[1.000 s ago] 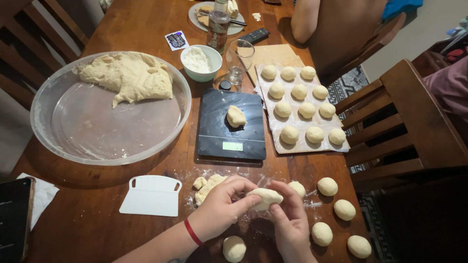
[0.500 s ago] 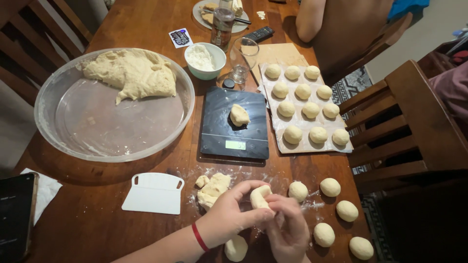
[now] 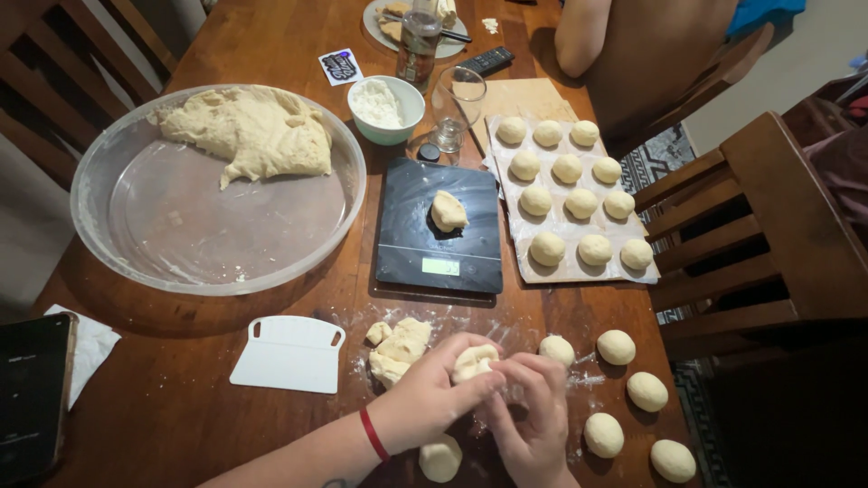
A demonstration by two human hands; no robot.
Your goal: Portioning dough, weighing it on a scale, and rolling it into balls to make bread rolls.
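Note:
My left hand [image 3: 425, 398] and my right hand [image 3: 533, 416] meet near the table's front edge, both closed around one small piece of dough [image 3: 473, 361] held just above the wood. A loose lump of dough scraps [image 3: 396, 348] lies left of the hands, beside a white plastic scraper [image 3: 289, 354]. Several rolled dough balls [image 3: 617, 347] sit on the table to the right of my hands, and one more [image 3: 439, 459] lies under my left wrist. A black kitchen scale [image 3: 440, 235] carries another dough piece [image 3: 448, 211].
A big clear bowl [image 3: 117, 235] at the left holds a large mass of dough [image 3: 249, 131]. Parchment [image 3: 515, 244] with several dough balls lies at the right. A white flour bowl [image 3: 384, 108], a glass [image 3: 457, 104], a plate and another person's arm [image 3: 579, 36] are at the far end. Chairs flank the table.
The dough piece between my hands has been drawn in from a flat stretch into a rounder lump. Both hands closed tighter around it and shifted slightly.

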